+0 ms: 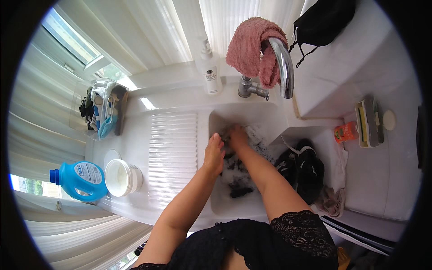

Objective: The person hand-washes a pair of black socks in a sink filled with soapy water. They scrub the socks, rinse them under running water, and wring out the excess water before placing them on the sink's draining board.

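Observation:
Soapy water with white foam lies in the white sink (217, 202). Dark wet fabric (240, 191) shows among the suds, partly under my forearms. My left hand (213, 154) is over the sink's left side, fingers stretched out and close together, near a small dark patch between the two hands. Deeper in the basin, toward its back, my right hand (237, 137) reaches down into the foam. Its fingers are hidden, so what it touches cannot be made out.
A chrome faucet (283, 67) draped with a pink towel (252, 47) rises behind the sink. A ribbed washboard (173, 157), white tub (119, 177), blue jug (85, 180) and clear bin (101, 108) stand left. A pump bottle (211, 81) is behind; black shoes (310, 171) sit right.

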